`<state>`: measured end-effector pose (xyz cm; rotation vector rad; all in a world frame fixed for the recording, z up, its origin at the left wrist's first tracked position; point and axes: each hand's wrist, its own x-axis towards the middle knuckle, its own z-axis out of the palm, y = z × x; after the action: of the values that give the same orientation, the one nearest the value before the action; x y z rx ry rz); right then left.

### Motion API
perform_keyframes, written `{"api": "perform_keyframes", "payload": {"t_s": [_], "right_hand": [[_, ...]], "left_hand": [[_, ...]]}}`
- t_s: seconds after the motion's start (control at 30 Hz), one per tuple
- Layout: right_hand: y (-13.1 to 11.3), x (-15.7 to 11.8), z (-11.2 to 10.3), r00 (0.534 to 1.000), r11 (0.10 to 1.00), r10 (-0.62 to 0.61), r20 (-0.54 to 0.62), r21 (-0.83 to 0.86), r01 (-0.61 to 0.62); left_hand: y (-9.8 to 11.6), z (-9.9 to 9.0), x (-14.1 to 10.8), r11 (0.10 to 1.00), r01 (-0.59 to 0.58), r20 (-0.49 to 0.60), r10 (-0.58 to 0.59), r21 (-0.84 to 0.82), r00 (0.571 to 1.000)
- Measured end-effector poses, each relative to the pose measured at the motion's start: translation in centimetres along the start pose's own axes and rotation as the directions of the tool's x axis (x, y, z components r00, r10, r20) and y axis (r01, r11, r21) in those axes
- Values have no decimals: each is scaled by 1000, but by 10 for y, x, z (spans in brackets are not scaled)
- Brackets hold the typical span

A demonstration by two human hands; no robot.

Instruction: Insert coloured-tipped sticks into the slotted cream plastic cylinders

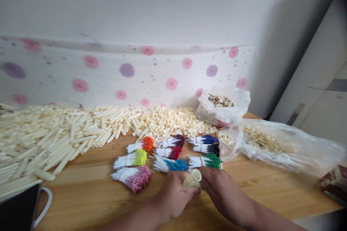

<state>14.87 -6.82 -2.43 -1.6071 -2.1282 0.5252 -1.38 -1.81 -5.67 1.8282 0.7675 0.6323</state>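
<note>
My left hand is closed round a cream plastic pen barrel, whose hollow end with slots faces me. Right beside the barrel, my right hand has its fingers pressed together; whatever they pinch is hidden. Just beyond both hands lie banded bundles of thin white pen refills with coloured tips: green, light blue, black, dark blue and red. Farther left are pink, yellow and orange ones. Another bundle is partly covered by my right hand.
Long cream tubes are heaped at left, with short slotted cream pieces at the back. Plastic bags of small parts and thin cream pieces lie right. A dark box sits at the right edge, a black object at lower left.
</note>
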Motion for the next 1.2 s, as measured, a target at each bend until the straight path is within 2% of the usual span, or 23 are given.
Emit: {"api": "perform_keyframes", "payload": {"t_s": [0.1, 0.2, 0.33, 0.43, 0.53, 0.63, 0.8, 0.9, 1.0, 1.1, 1.2], "right_hand": [[2, 0, 2, 1000, 999, 13, -16, 51, -12], [4, 1, 0, 999, 998, -23, -27, 59, 25], [17, 5, -19, 998, 995, -47, -39, 90, 51], [40, 17, -37, 987, 995, 43, -155, 98, -28], [64, 35, -43, 953, 988, 136, -269, -40, -152], [73, 52, -30, 955, 965, 122, -272, -194, -178], [68, 65, -10, 981, 954, 23, -192, -290, -79], [71, 66, -19, 989, 943, -31, -143, -332, -18], [69, 75, -34, 986, 942, -75, -151, -336, 20], [47, 99, -37, 981, 943, -154, -116, -313, 111], [9, 133, -20, 965, 923, -261, 2, -294, 250]], "left_hand": [[0, 0, 1, 998, -34, -41, 36, 47, 999], [-1, 0, 2, 999, -36, -33, 37, 32, 999], [-2, -3, 1, 999, 29, -44, -29, 17, 999], [-1, -5, 1, 998, 42, -109, -38, 35, 993], [0, -5, 1, 998, -19, -80, 24, 59, 996], [3, -5, 0, 996, -52, -3, 53, 75, 999], [6, -7, -1, 991, -61, 40, 56, 123, 998], [4, -9, 0, 991, -77, 33, 74, 107, 997], [1, -10, 0, 992, -75, 12, 74, 104, 997], [4, -11, -2, 989, -127, -49, 131, 81, 990], [12, -18, -4, 978, -207, -188, 210, 33, 959]]}}
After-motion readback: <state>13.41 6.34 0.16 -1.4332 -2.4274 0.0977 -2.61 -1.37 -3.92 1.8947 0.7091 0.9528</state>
